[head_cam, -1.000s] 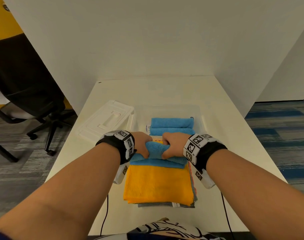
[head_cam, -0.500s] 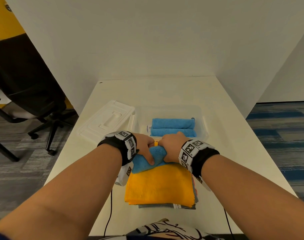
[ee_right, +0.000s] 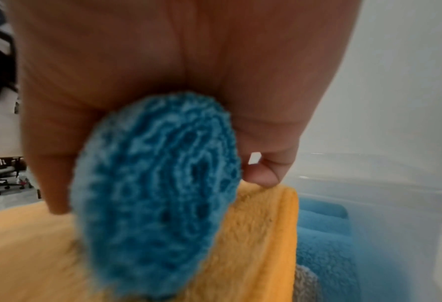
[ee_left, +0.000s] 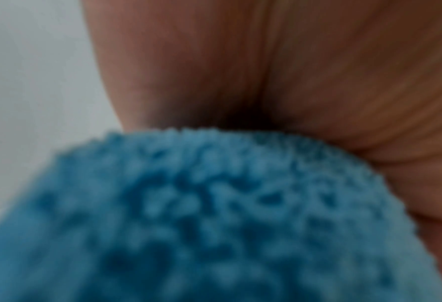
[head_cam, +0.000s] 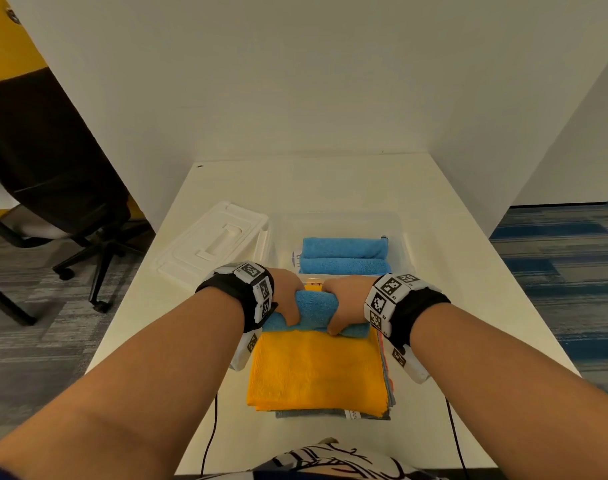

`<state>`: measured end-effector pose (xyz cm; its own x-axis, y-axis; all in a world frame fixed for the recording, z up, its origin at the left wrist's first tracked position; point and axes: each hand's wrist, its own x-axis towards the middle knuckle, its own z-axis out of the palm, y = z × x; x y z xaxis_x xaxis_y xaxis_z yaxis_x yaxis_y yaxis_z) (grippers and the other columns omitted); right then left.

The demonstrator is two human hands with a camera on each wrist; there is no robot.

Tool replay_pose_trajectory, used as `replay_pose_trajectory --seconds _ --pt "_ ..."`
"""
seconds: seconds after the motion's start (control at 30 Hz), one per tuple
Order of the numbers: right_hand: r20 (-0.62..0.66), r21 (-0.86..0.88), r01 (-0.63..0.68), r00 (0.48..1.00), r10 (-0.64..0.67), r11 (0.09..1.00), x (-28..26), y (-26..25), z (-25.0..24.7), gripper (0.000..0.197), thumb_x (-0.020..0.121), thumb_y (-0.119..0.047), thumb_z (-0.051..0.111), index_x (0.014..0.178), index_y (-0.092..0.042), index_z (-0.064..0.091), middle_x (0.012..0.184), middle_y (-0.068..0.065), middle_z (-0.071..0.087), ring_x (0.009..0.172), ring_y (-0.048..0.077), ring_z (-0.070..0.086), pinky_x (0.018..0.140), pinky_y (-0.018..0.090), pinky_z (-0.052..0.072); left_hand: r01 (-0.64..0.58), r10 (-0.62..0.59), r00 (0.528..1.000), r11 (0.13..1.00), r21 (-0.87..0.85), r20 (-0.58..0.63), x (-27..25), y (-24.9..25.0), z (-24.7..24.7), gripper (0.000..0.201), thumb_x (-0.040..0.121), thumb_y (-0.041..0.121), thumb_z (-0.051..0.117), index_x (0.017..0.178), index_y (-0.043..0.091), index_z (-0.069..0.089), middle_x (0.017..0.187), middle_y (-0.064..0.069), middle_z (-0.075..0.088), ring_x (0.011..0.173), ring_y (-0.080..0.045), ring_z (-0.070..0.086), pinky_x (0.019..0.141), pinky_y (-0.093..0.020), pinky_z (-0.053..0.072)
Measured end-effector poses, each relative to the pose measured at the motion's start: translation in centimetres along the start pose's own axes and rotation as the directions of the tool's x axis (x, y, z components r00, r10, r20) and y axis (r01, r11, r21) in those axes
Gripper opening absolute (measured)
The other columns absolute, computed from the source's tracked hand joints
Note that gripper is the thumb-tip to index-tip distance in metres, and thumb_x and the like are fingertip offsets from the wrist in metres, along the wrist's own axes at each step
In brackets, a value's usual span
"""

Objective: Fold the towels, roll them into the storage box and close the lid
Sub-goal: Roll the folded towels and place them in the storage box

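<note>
A rolled blue towel (head_cam: 315, 311) is gripped at both ends, on the far edge of an orange towel (head_cam: 314, 372) topping the folded stack near the table's (head_cam: 469, 306) front edge. The left hand (head_cam: 288, 299) is curled round the roll's left end, thumb across the front. The right hand (head_cam: 344, 301) is wrapped round the right end, where the right wrist view shows the spiral of layers (ee_right: 157, 196) held between thumb and fingers. In the left wrist view only blurred blue pile (ee_left: 201, 224) under the palm is seen; finger positions there cannot be told. At twelve o'clock from the hands sits the clear storage box (head_cam: 404, 237), with two rolled blue towels (head_cam: 344, 256) laid side by side inside. At ten o'clock, just beside the box, the white lid (head_cam: 209, 242) lies on the table. A grey towel edge (head_cam: 309, 414) shows beneath the orange one.
</note>
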<state>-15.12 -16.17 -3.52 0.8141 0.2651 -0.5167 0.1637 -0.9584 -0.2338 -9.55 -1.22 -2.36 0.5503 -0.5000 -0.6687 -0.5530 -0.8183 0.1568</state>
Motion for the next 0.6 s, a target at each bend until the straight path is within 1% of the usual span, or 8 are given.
replay_pose_trajectory --seconds 0.07,0.17,0.2,0.27,0.33,0.43,0.53,0.6 --pt "0.005 -0.084 0.009 1.000 -0.009 0.996 0.0 -0.2 -0.6 0.044 0.079 -0.041 0.071 0.113 -0.018 0.056 0.098 0.003 0.061 0.087 0.018 0.056 0.078 0.032 0.049 0.003 -0.003 1.000 1.000 -0.018 0.009 -0.1 -0.1 -0.1 0.045 0.081 0.026 0.072 0.122 0.011 0.059 0.110 -0.008 0.064 0.096 -0.016 0.056 0.082 -0.027 0.044" --pt "-0.037 -0.189 0.014 0.999 -0.022 0.982 -0.2 -0.4 -1.9 0.033 0.083 -0.036 0.067 0.110 -0.019 0.058 0.089 0.000 0.056 0.083 0.017 0.053 0.070 0.030 0.043 -0.004 0.007 0.999 0.996 -0.088 0.040 -0.2 -0.2 -0.3 0.049 0.082 0.027 0.073 0.126 0.013 0.055 0.120 -0.009 0.062 0.099 -0.015 0.055 0.082 -0.026 0.043" --pt "-0.075 -0.207 0.003 0.997 -0.019 0.978 -0.3 -0.4 -2.3 0.031 0.084 -0.036 0.066 0.109 -0.021 0.058 0.088 -0.002 0.055 0.082 0.016 0.051 0.071 0.030 0.041 -0.003 0.008 0.999 0.993 -0.118 0.046 -0.3 -0.2 -0.4 0.050 0.082 0.028 0.073 0.126 0.014 0.053 0.119 -0.008 0.061 0.099 -0.015 0.055 0.081 -0.026 0.043" --pt "-0.149 -0.249 -0.021 0.989 -0.017 0.968 -0.5 -0.4 -3.2 0.026 0.085 -0.037 0.064 0.108 -0.026 0.057 0.085 -0.007 0.053 0.082 0.015 0.049 0.082 0.036 0.040 0.001 0.011 0.998 0.978 -0.208 0.055 -0.6 -0.3 -0.9 0.052 0.083 0.031 0.073 0.127 0.016 0.051 0.112 -0.004 0.060 0.098 -0.015 0.056 0.079 -0.026 0.046" --pt "-0.173 -0.304 -0.033 0.985 -0.021 0.952 -0.7 -0.4 -4.1 0.025 0.086 -0.038 0.062 0.108 -0.030 0.055 0.085 -0.010 0.051 0.086 0.016 0.050 0.092 0.042 0.035 0.025 0.008 0.996 0.936 -0.350 0.093 -1.0 -0.3 -1.6 0.054 0.082 0.038 0.072 0.127 0.017 0.050 0.112 -0.003 0.061 0.101 -0.020 0.060 0.084 -0.031 0.052" --pt "-0.194 -0.412 -0.033 0.980 -0.052 0.911 -0.9 -0.5 -5.4 0.026 0.087 -0.038 0.059 0.111 -0.033 0.052 0.086 -0.011 0.050 0.088 0.016 0.052 0.092 0.040 0.032 0.066 -0.011 0.993 0.885 -0.460 0.121 -1.4 -0.2 -2.9 0.058 0.079 0.047 0.073 0.124 0.017 0.054 0.119 -0.011 0.064 0.108 -0.028 0.063 0.098 -0.044 0.050" --pt "-0.249 -0.453 -0.020 0.963 -0.105 0.891 -0.8 -0.7 -6.2 0.019 0.088 -0.036 0.055 0.106 -0.033 0.053 0.074 -0.011 0.046 0.081 0.017 0.051 0.089 0.040 0.030 0.068 -0.052 0.997 0.917 -0.394 0.050 -1.3 0.0 -3.8 0.053 0.080 0.043 0.073 0.123 0.015 0.057 0.117 -0.009 0.066 0.106 -0.025 0.065 0.098 -0.042 0.050" --pt "-0.306 -0.455 -0.014 0.941 -0.142 0.891 -0.6 -0.8 -6.7 0.014 0.089 -0.037 0.053 0.102 -0.032 0.053 0.074 -0.010 0.047 0.080 0.017 0.053 0.089 0.041 0.029 0.056 -0.062 0.998 0.928 -0.369 -0.006 -1.1 0.0 -4.2 0.053 0.079 0.040 0.074 0.122 0.013 0.060 0.114 -0.007 0.067 0.103 -0.023 0.065 0.095 -0.040 0.052"
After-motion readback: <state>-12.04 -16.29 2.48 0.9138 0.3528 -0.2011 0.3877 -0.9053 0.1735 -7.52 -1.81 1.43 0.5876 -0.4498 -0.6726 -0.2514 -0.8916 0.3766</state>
